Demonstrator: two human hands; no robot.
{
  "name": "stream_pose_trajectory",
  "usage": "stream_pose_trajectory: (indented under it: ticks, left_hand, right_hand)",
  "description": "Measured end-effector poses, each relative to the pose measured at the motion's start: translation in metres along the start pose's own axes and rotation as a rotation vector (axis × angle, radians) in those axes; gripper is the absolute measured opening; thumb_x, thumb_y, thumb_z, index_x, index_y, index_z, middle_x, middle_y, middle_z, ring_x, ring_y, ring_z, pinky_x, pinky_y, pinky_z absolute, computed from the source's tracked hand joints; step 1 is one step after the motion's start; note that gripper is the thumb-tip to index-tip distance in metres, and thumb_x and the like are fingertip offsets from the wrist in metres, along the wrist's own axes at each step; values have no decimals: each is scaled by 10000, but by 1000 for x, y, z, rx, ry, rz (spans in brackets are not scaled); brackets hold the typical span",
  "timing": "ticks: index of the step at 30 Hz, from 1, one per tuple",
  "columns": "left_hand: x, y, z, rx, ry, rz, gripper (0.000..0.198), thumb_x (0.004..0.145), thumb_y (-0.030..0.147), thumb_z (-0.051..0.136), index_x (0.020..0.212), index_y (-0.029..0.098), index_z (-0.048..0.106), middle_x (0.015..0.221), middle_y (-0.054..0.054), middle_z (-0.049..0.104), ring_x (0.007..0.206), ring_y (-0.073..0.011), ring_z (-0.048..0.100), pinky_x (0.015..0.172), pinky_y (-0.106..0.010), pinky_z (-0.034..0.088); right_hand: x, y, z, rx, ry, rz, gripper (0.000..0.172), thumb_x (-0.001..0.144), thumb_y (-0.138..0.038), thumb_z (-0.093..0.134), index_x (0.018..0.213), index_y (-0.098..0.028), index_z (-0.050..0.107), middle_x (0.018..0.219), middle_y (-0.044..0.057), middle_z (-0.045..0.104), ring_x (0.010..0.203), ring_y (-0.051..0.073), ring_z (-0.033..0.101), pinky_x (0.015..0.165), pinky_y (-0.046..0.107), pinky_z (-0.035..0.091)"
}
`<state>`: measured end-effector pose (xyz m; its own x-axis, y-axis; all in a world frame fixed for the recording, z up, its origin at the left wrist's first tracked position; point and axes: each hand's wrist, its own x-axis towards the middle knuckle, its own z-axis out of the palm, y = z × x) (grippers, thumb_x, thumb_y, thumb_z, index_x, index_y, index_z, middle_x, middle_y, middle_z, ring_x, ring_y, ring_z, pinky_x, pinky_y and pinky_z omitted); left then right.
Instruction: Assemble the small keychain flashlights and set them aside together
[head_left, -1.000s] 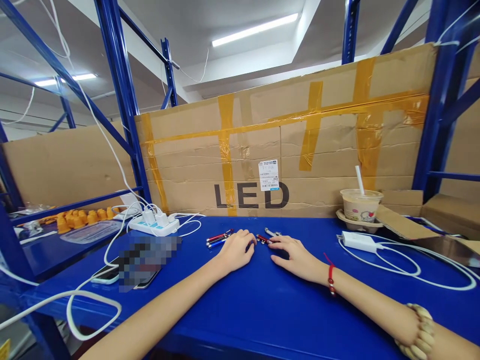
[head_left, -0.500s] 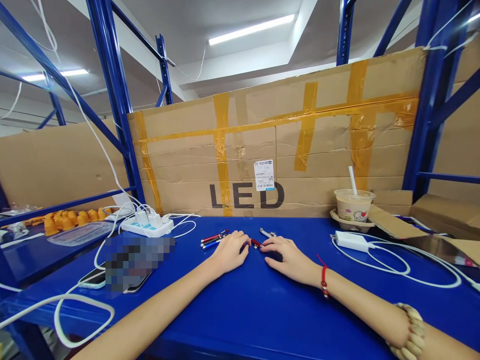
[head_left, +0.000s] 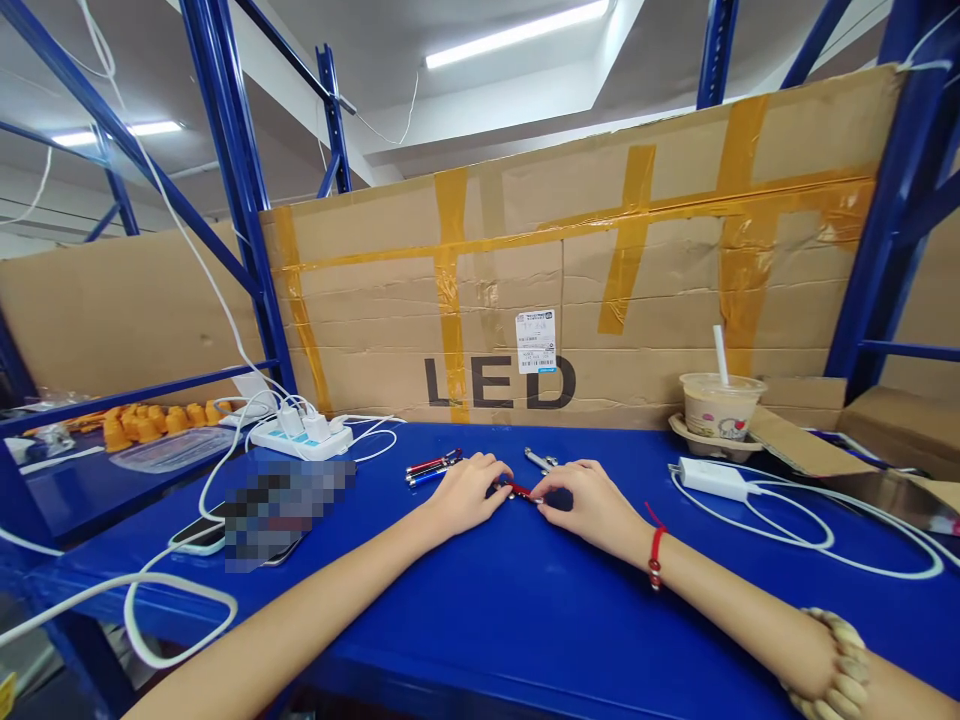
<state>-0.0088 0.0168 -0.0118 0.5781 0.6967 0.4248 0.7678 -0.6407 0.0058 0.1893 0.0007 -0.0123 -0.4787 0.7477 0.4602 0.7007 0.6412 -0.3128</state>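
Observation:
A small red pen-shaped metal tube [head_left: 520, 490] with silvery parts lies between my two hands, low over the blue tabletop. My left hand [head_left: 469, 492] is closed at its left end, thumb and fingertips together there. At the right end, my right hand [head_left: 581, 500] pinches the tube between thumb and forefinger. Fingers cover both ends. Just left of my left hand lie a red tube [head_left: 431, 466] and a blue tube [head_left: 426, 478] of like shape. A silver tube [head_left: 538, 460] rests behind my right hand.
A white power strip [head_left: 300, 440] with plugs and cables stands at the left, near a phone [head_left: 199, 535] and a blurred patch. On the right are a drink cup [head_left: 721, 408] with a straw and a white charger [head_left: 712, 480] with its cable. A cardboard panel [head_left: 360, 340] closes the back.
My right thumb and forefinger have come together on the red tube's right end, where the hand was lying more open. The tube shows more between the hands. The view has shifted slightly.

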Motion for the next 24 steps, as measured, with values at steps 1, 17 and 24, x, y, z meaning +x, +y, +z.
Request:
stream_pose_trajectory:
  ticks: [1, 17, 24]
  left_hand:
    - [0, -1, 1, 8, -5, 1, 197, 850, 295, 420, 952, 196, 555, 876, -22, 568, 830, -169, 509, 730, -295, 408]
    - [-1, 7, -2, -14, 67, -56, 331, 802, 447, 475, 985, 180, 543, 900, -35, 590, 852, -187, 522, 784, -321, 407]
    - [0, -3, 3, 73, 112, -219, 234, 833, 197, 369, 993, 180, 539, 967, -44, 576, 907, -194, 518, 804, -345, 401]
  right_hand:
    - [0, 0, 0, -3, 0, 24, 145, 722, -230, 546, 817, -250, 654, 838, -27, 664, 836, 157, 580, 861, 369, 319]
    - [3, 2, 5, 24, 35, 260, 204, 728, -380, 514, 782, -234, 646, 747, -1, 632, 644, 143, 564, 555, 247, 401]
    - [4, -2, 0, 161, 272, 262, 268, 764, -451, 488, 811, -203, 578, 765, 19, 633, 601, 134, 555, 583, 263, 422]
